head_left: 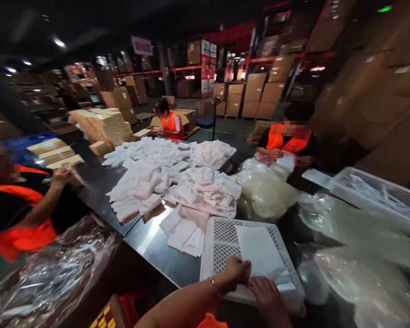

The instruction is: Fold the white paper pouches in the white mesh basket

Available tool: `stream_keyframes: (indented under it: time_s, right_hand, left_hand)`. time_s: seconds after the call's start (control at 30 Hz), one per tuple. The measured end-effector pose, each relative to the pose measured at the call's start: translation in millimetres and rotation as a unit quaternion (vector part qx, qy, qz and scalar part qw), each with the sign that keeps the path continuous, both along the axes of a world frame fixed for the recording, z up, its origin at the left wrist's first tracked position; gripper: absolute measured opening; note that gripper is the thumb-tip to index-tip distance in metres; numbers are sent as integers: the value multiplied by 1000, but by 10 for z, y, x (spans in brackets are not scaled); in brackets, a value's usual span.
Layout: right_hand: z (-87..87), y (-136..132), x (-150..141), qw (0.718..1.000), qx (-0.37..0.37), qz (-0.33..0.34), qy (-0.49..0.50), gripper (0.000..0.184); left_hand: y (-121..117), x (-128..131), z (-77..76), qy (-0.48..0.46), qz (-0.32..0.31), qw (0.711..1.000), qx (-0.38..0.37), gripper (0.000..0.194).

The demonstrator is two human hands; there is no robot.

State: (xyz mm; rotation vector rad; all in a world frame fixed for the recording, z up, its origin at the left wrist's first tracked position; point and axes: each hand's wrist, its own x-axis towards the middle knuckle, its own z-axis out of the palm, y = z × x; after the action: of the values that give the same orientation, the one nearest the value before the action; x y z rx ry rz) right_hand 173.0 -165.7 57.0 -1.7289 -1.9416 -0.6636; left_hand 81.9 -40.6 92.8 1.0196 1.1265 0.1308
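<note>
Packaging [258,246], one flat white packet, lay in a white lattice basket [224,234], its near end by both hands. The left hand [237,272] was curled over the near part of the basket, and the right hand [267,296] sat just beside it, bent at the knuckles; blur and the low angle hid the contact, so I could not tell whether either one pinched the packet or merely rested against it. With a loose hold, the thin packet might have skewed or slid, and a hard pull at its near end might have creased it. Just left of the basket, loose white slips [186,234] lay spread on the metal table [153,232], where a bump from the basket could have scattered them. Beyond, heaped white packets [205,180] overfilled a shallow tray [222,213]; a knock could have sent the top ones sliding down. Bulging translucent bags [266,189] crowded the right side, and a shove could have slumped them onto the basket. Further out, three co-workers [172,125] in orange vests were around the table.
</note>
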Motion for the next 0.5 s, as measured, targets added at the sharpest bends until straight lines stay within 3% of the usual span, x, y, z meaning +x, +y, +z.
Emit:
stream_keyframes:
  time_s: [0.1, 0.17, 0.27, 0.4, 0.5]
  right_hand:
    - [237, 102, -189, 999, -32, -27, 25, 24]
    - [302, 117, -240, 995, -37, -53, 72, 24]
    - [283, -1, -216, 983, -32, -82, 160, 27]
    - [205, -365, -98, 934, 66, -166, 311, 26]
    - [213, -522, -112, 924, 83, -200, 314, 29]
  left_hand:
    - [86, 16, -36, 18, -17, 999, 29, 37]
    - [135, 4, -45, 20, -21, 999, 34, 35]
    - [247, -67, -41, 20, -21, 999, 42, 35]
    - [407, -207, -55, 20, -57, 997, 40, 40]
    - [409, -291, -59, 19, -94, 995, 25, 41]
